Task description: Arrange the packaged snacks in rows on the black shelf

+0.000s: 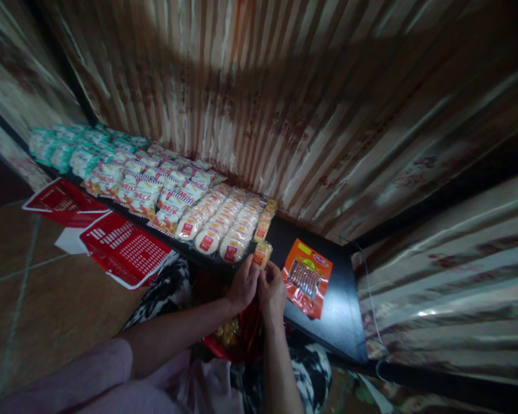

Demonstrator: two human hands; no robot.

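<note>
Both hands meet at a small yellow wrapped snack (262,255) with a red label, at the front edge of the black shelf (339,287). My left hand (243,284) pinches its left side, fingers closed. From the right, my right hand (272,290) grips its lower edge between thumb and fingers. Just beyond stands a short row of like yellow packets (265,219). Left of that row lie several rows of round white wrapped crackers (234,244) with red labels. An orange snack bag (307,278) with a clear window lies flat to the right of my hands.
White-and-orange snack bags (138,194) and green-and-white bags (84,158) fill the shelf's left part. Two red baskets or bags (123,250) are on the tiled floor at left. A red bag with golden packets (228,333) sits below my hands. Pleated curtain (259,103) hangs behind.
</note>
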